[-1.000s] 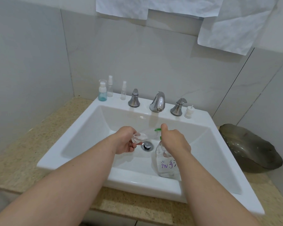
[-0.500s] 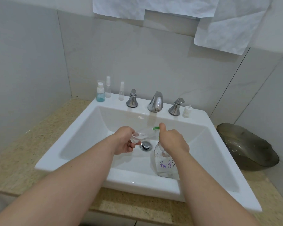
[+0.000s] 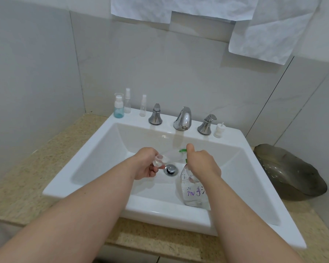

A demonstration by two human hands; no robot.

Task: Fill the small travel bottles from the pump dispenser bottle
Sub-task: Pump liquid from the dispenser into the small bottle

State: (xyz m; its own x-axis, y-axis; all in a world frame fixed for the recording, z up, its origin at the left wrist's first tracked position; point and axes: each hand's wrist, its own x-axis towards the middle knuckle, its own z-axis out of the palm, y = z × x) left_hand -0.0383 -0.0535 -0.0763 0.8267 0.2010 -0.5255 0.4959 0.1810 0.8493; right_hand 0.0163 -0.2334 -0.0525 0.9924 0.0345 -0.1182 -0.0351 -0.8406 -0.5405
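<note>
As both forearms reach in over the front rim of the white sink (image 3: 106, 149), the right hand (image 3: 203, 164) curls its fingers around the neck of the clear pump dispenser bottle (image 3: 193, 188), which stands in the basin just right of the drain (image 3: 171, 170) and nearer the person than it. Purple handwritten characters run across the bottle's front; the wrist covers part of them and they cannot be read with certainty. The thumb points up against the green pump head (image 3: 182, 150). Left of the drain, the left hand (image 3: 146, 164) pinches a small clear travel bottle (image 3: 169, 157) at its base, tilted, its open end up at the green spout above the drain.

Behind the drain, on the sink's back ledge, stand a chrome faucet (image 3: 182, 118) and two chrome handles. Back and left of the drain are a blue-tinted bottle (image 3: 118, 109) and two slim clear spray bottles (image 3: 127, 103); back and right of it, a small white pump cap (image 3: 219, 129). Far right of the drain, a dark metal bowl (image 3: 289, 171) sits on the speckled counter. White paper sheets (image 3: 179, 6) hang on the wall above.

Compared with half a second earlier, both hands and both bottles keep the same pose.
</note>
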